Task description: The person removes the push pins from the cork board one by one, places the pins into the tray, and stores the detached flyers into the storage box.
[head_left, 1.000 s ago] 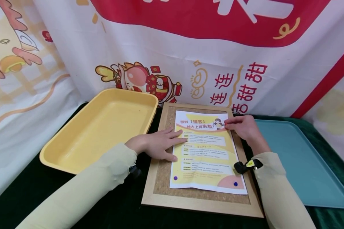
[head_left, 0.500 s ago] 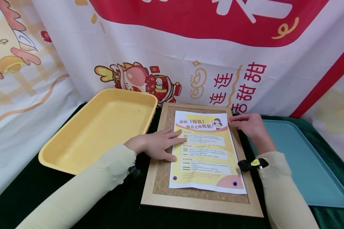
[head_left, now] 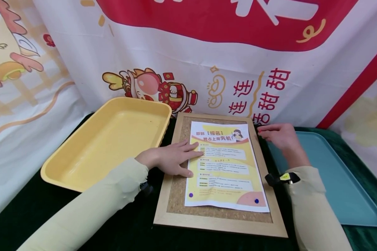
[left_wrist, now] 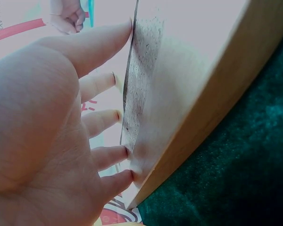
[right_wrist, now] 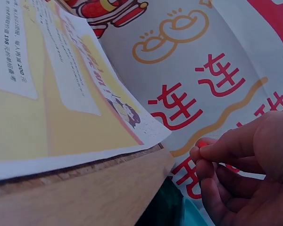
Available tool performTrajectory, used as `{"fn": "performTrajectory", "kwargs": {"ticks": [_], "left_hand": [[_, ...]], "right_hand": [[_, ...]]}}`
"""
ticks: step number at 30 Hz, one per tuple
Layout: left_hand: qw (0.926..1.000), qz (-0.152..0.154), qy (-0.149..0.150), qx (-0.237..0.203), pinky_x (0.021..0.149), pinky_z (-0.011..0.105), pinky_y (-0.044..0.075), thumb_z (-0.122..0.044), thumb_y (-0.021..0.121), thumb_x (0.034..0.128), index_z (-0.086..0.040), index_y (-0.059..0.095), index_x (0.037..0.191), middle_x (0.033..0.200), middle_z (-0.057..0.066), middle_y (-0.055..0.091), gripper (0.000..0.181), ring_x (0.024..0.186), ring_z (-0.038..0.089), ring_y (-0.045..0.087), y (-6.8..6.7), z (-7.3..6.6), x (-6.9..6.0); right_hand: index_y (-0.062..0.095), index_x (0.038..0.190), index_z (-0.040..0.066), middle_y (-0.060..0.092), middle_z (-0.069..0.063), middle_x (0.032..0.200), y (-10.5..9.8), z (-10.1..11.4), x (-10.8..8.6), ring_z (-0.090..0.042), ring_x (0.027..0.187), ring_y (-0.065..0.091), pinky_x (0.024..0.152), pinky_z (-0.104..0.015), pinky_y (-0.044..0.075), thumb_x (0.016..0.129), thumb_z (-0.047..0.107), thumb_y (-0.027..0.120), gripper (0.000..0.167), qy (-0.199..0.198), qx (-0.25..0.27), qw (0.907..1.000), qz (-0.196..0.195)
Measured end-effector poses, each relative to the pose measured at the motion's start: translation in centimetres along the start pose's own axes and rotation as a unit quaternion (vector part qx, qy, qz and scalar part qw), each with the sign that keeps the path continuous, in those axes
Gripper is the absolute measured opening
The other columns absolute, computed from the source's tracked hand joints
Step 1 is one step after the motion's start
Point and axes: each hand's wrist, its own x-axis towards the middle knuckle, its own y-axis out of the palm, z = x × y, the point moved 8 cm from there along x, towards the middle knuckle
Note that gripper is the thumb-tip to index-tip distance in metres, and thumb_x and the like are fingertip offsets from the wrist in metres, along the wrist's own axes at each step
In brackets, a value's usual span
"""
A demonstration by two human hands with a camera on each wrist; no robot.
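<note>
A yellow-and-white printed poster (head_left: 220,164) lies on a wood-framed cork board (head_left: 176,205). Two blue-purple pushpins (head_left: 256,201) sit near its lower corners. My left hand (head_left: 171,158), fingers spread, rests across the poster's left edge and the board. Off the board's upper right side, my right hand (head_left: 282,137) pinches a small red thing (right_wrist: 203,143), apparently a pushpin, between thumb and finger; most of it is hidden. In the right wrist view the poster's top right corner (right_wrist: 155,134) stands slightly raised, with no pin visible in it.
A yellow tray (head_left: 113,139) stands left of the board. To the right, a blue-green tray (head_left: 339,188) lies partly behind my right arm. Dark green cloth (head_left: 128,226) covers the table, and a printed red-and-white banner (head_left: 176,52) hangs behind.
My right hand has moved from the poster's top right corner rightward, past the board's frame, with the small red thing in its fingertips. The left hand has kept its place.
</note>
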Motion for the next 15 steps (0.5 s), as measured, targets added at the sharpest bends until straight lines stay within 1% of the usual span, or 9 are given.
{"fn": "performTrajectory", "kwargs": {"ticks": [7, 12, 15], "left_hand": [[1.0000, 0.001, 0.001, -0.001, 0.135, 0.058, 0.010, -0.053, 0.061, 0.1046, -0.030, 0.024, 0.171, 0.181, 0.004, 0.006, 0.079, 0.167, 0.040, -0.002, 0.1, -0.1, 0.0], [1.0000, 0.002, 0.000, -0.003, 0.135, 0.058, 0.010, -0.053, 0.061, 0.1046, -0.031, 0.024, 0.171, 0.181, 0.004, 0.006, 0.079, 0.168, 0.040, -0.002, 0.0, 0.0, 0.0], [1.0000, 0.003, -0.001, -0.004, 0.135, 0.058, 0.010, -0.053, 0.062, 0.1045, -0.030, 0.024, 0.171, 0.181, 0.004, 0.006, 0.079, 0.167, 0.040, -0.003, 0.0, 0.0, 0.0]], "right_hand": [[0.063, 0.148, 0.010, 0.054, -0.019, 0.158, -1.3, -0.8, 0.0, -0.034, 0.136, 0.054, 0.116, -0.050, 0.049, 0.109, 0.028, 0.061, 0.044, 0.016, 0.012, 0.9998, 0.001], [0.060, 0.152, 0.011, 0.054, -0.018, 0.159, -2.3, -1.5, 0.0, -0.032, 0.139, 0.052, 0.114, -0.046, 0.051, 0.109, 0.031, 0.060, 0.047, 0.031, 0.017, 0.9994, 0.002], [0.057, 0.154, 0.011, 0.053, -0.017, 0.160, -2.9, -1.9, 0.0, -0.030, 0.141, 0.050, 0.115, -0.045, 0.051, 0.110, 0.032, 0.059, 0.049, 0.039, 0.022, 0.9990, 0.001]]}}
